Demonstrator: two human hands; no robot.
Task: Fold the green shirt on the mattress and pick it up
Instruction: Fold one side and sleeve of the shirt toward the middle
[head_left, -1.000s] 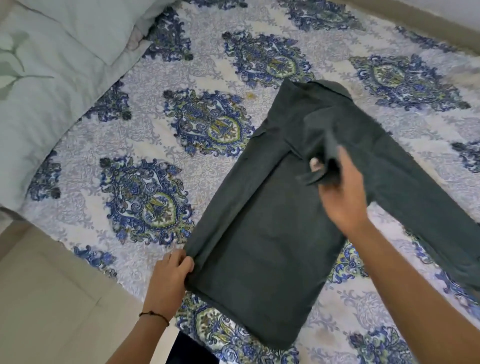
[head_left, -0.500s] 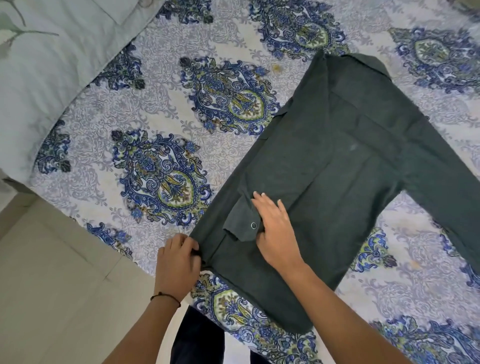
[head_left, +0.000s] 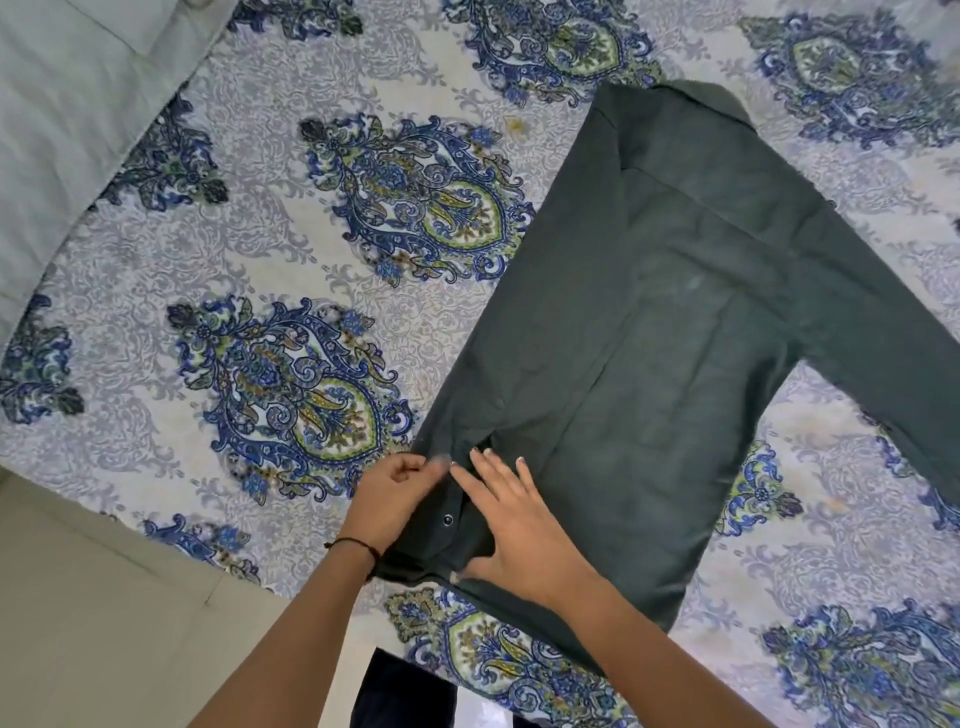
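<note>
The dark green shirt (head_left: 691, 332) lies back-up on the patterned mattress sheet (head_left: 291, 270), its collar at the far end. One side and its sleeve are folded in over the back; the other sleeve stretches out to the right. My left hand (head_left: 392, 501) pinches the cloth at the near left hem corner. My right hand (head_left: 511, 525) lies flat with fingers spread on the folded sleeve's cuff, whose snap button shows between the two hands.
A pale green pillow or blanket (head_left: 67, 104) covers the far left of the bed. The mattress edge runs diagonally at the lower left, with beige floor (head_left: 104, 623) beyond it. A dark trouser leg (head_left: 405, 691) shows at the bottom.
My right hand carried the left sleeve down over the shirt's back and laid its cuff by the hem, then pressed flat on it. My left hand stayed at the hem corner.
</note>
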